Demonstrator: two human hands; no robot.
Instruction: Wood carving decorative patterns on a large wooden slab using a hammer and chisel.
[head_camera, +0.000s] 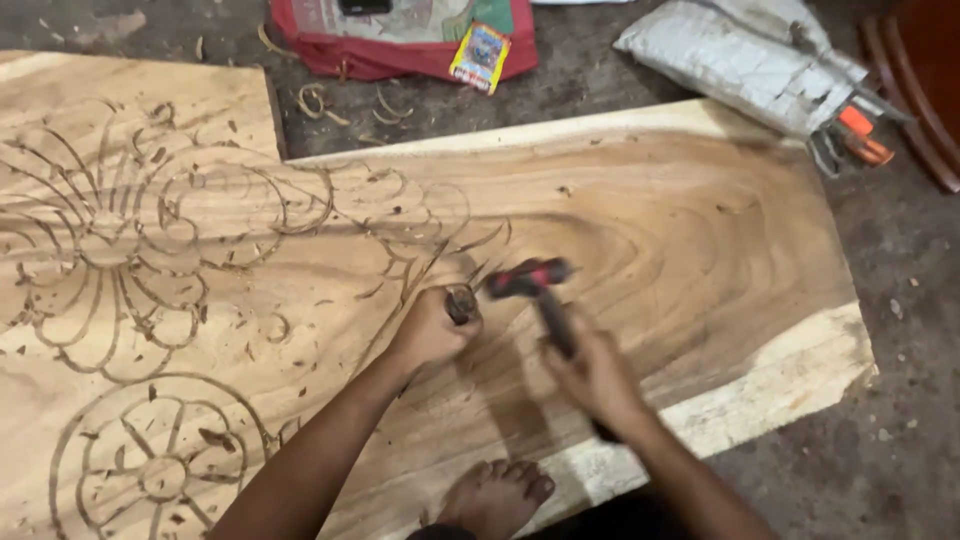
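A large wooden slab lies flat, with flower patterns carved into its left part. My left hand is shut on a chisel, whose top end shows above my fist near the carved lines. My right hand grips the dark handle of a hammer with a red and black head. The hammer head is right beside the chisel's top. My bare foot rests on the slab's near edge.
Wood shavings lie scattered over the carved area. Beyond the slab on the dirt floor lie a red bag with a small colourful packet, a grey sack and an orange-handled clamp. Dark wooden furniture stands at the far right.
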